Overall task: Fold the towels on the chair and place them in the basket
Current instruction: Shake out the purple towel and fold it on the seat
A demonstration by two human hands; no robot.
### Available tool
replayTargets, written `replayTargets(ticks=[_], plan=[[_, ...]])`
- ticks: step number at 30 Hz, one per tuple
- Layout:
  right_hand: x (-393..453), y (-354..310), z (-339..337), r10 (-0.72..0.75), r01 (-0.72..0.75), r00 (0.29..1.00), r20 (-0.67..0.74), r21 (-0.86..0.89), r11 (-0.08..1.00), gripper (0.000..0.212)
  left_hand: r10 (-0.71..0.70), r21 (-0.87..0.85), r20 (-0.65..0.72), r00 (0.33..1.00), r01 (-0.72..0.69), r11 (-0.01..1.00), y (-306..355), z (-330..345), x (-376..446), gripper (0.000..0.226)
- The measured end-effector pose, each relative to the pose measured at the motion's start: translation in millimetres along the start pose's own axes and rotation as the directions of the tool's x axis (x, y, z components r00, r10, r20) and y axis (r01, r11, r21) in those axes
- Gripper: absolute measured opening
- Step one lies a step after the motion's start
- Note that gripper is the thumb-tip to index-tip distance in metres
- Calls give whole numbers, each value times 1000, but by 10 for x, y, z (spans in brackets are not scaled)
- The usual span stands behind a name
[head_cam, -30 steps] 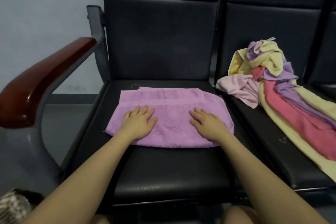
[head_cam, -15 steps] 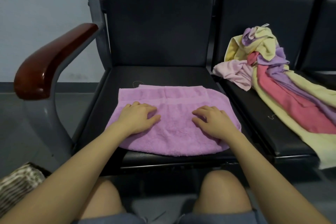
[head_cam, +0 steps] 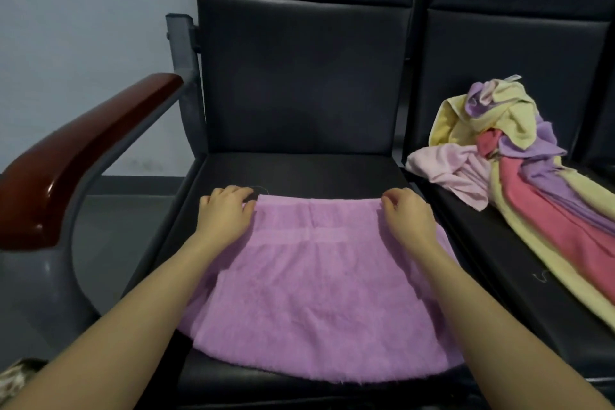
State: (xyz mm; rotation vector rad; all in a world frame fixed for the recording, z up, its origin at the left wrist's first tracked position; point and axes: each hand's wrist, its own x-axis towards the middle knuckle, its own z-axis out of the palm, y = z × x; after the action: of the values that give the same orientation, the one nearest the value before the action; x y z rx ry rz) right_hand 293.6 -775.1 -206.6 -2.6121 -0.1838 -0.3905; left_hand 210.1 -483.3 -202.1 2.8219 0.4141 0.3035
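A purple towel (head_cam: pixel 316 293) lies flat, folded, on the black seat of the chair (head_cam: pixel 299 170) in front of me. My left hand (head_cam: pixel 226 213) is at the towel's far left corner with its fingers curled onto the edge. My right hand (head_cam: pixel 407 216) is at the far right corner, fingertips curled on the edge in the same way. On the neighbouring seat to the right lies a heap of unfolded towels (head_cam: pixel 519 170), yellow, pink, red and lilac. The basket is not clearly in view.
A dark red wooden armrest (head_cam: pixel 76 150) on a grey metal frame rises at the left. A patterned woven object (head_cam: pixel 13 376) shows at the bottom left corner. A pale wall and grey floor lie beyond the armrest.
Both hands slid from the towel's middle, where they lay flat, to its two far corners, and their fingers curled on the edge. The camera moved closer and tilted up.
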Motion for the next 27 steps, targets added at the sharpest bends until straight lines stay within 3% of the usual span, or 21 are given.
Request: replayTargets(ticks=[6,14,21,24,27], plan=[[279,38,275,143,-128,988,52,-223,966,31,-110,75,-4,994,110,991,-112,148,148,39],[209,1,275,129,-127,991,17,-76,989,14,-110,-30,-50,993,109,994,-206,158,117,26],[-24,-41,79,-9,22,983,-186,68,997,10,-67,-59,-117,991,60,996,-131,45,-31,20],[-111,-23,-69,16,31,967,-254,182,983,14,17,-56,-225,974,-30,998,-41,-84,-86,19],[-210,-23,-245,100,31,942,-321,379,925,16,16,-194,-279,960,-73,978,56,-200,-89,18]])
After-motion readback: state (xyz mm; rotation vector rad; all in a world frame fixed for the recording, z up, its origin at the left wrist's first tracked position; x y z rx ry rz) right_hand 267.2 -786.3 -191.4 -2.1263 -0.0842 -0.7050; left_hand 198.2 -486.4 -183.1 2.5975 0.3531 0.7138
